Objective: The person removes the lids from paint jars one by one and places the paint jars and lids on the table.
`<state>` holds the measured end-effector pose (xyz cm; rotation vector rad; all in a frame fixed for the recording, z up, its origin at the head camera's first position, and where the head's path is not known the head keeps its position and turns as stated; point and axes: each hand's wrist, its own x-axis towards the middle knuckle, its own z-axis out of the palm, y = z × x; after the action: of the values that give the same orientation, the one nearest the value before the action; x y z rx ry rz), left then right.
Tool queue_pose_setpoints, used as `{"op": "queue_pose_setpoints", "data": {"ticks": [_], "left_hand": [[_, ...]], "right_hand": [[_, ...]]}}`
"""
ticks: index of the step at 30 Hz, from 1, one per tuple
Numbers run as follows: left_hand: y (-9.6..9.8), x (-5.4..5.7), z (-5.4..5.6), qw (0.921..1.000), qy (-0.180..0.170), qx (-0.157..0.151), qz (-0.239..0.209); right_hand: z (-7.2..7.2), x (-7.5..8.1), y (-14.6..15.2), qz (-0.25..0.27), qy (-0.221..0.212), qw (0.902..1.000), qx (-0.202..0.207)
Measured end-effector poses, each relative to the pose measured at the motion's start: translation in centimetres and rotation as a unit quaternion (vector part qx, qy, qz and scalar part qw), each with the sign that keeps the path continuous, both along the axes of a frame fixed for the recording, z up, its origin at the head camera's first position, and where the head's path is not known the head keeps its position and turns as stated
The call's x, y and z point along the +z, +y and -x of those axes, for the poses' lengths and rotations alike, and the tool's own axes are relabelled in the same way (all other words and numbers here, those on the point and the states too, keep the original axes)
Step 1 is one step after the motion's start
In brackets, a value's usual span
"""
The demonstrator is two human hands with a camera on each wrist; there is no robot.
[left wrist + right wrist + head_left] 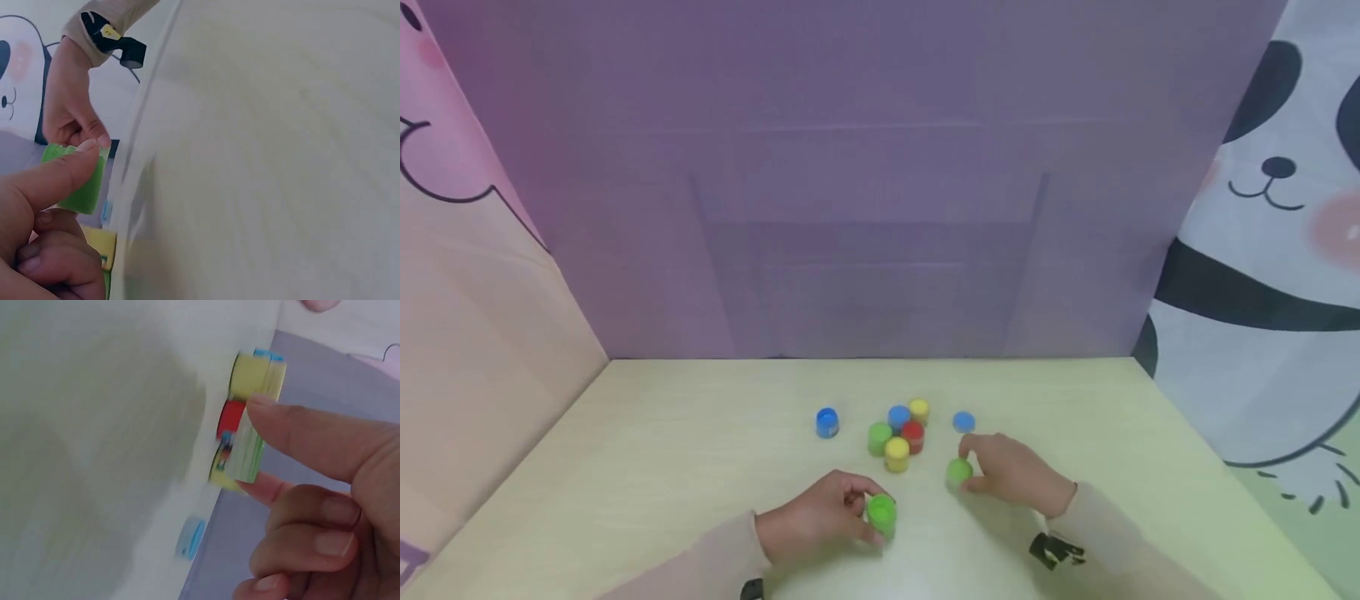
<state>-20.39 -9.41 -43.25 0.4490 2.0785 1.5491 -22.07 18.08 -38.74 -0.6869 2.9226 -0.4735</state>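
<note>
My left hand [827, 517] holds a small green tub [882, 515] between thumb and fingers, near the front of the table. The tub looks lidless, with a rim round its green inside. To its right, my right hand [1018, 475] pinches a round green lid [959, 472] by its edges. In the right wrist view, thumb and index finger grip the lid's ribbed side [249, 450], and the other fingers curl in. In the left wrist view, the thumb lies across the green tub [84, 190], hiding part of it. Tub and lid are apart in the head view.
Beyond the hands stand several lidded tubs close together: green [880, 438], blue [898, 418], red [913, 437] and two yellow, one nearer [897, 455], one farther [919, 410]. A lidless blue tub [827, 423] stands left of them; a blue lid [964, 422] lies to the right.
</note>
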Motion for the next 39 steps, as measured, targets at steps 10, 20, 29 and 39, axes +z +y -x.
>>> {"op": "queue_pose_setpoints", "data": {"ticks": [10,20,29,39], "left_hand": [[-2.9,1.2,1.9,0.9982,0.023,0.044,0.035],[-5.2,1.0,3.2,0.9928,0.048,0.1,0.044],[-6.6,1.0,4.0,0.9874,0.04,0.139,0.064],[-8.0,0.9,4.5,0.9829,0.039,0.167,0.068]], "right_hand": [[2.6,-0.1,2.4,0.014,-0.002,0.9992,-0.036],[4.7,-0.2,3.9,0.016,-0.009,0.9985,-0.051],[6.2,-0.3,4.6,0.004,-0.009,0.9978,-0.066],[6.8,-0.7,4.6,0.005,-0.029,0.9974,-0.066]]}}
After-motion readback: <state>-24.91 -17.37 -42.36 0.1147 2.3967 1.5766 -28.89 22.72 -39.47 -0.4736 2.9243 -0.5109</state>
